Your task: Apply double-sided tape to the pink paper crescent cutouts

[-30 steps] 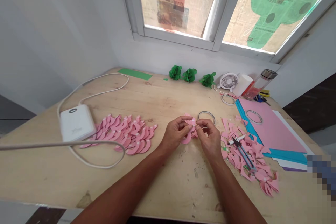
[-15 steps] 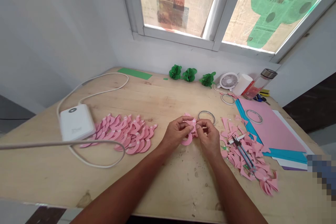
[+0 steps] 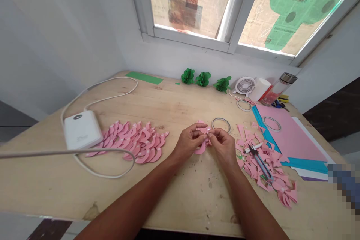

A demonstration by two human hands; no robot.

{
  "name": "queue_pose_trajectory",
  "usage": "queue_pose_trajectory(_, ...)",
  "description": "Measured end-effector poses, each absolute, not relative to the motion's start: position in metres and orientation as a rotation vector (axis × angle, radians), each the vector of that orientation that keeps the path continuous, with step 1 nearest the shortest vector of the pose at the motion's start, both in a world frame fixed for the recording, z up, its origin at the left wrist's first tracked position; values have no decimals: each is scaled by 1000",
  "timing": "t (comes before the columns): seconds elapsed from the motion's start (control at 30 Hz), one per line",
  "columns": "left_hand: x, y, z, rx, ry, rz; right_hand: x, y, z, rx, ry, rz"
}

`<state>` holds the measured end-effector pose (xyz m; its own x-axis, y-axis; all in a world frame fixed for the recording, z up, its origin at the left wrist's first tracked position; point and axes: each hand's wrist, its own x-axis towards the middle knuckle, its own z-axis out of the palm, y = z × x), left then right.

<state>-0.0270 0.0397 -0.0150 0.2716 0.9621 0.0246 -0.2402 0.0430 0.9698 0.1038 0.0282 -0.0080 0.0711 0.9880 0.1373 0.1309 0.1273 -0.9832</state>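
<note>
Tabletop [image 3: 168, 105] unchanged; hands [image 3: 187, 142] closer, pinching pink paper [image 3: 200, 150]

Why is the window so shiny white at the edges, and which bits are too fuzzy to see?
Head view: light through the window glares white along its pane edges; head view: a blocky patch at lower right hides what's there; head view: print on the white device blurs, and details of the pink paper between left hand and right hand are too small to tell.

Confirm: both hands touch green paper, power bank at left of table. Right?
Wrong colour: the head view shows the left hand and right hand touching pink paper. The power bank is at the left of the table, as said.
</note>
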Motion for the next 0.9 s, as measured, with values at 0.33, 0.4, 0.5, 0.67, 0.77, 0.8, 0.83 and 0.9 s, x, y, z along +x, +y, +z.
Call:
queue_pose_trajectory(0.33, -19, 26, -6, 1734, 1203, 1177, 105, 30, -8, -1293, -1119, 899)
queue_pose_trajectory(0.4, -18, 25, -9, 1870, 1274, 1159, 105, 29, -7, -1274, -1081, 941)
queue_pose_trajectory(0.5, -18, 25, -14, 2019, 1312, 1132, 104, 29, -6, -1257, -1042, 989)
queue_pose_trajectory(0.67, -19, 27, -16, 2117, 1300, 1163, 105, 30, -6, -1255, -1029, 979)
queue_pose_trajectory(0.77, -20, 27, -15, 2142, 1303, 1170, 105, 30, -7, -1234, -1025, 1008)
queue_pose_trajectory(0.8, -20, 27, -14, 2140, 1307, 1169, 105, 30, -7, -1227, -1020, 1015)
queue_pose_trajectory(0.83, -21, 27, -14, 2126, 1309, 1167, 105, 30, -7, -1223, -1013, 1018)
queue_pose_trajectory(0.9, -21, 27, -13, 2065, 1301, 1160, 104, 30, -7, -1225, -1002, 1014)
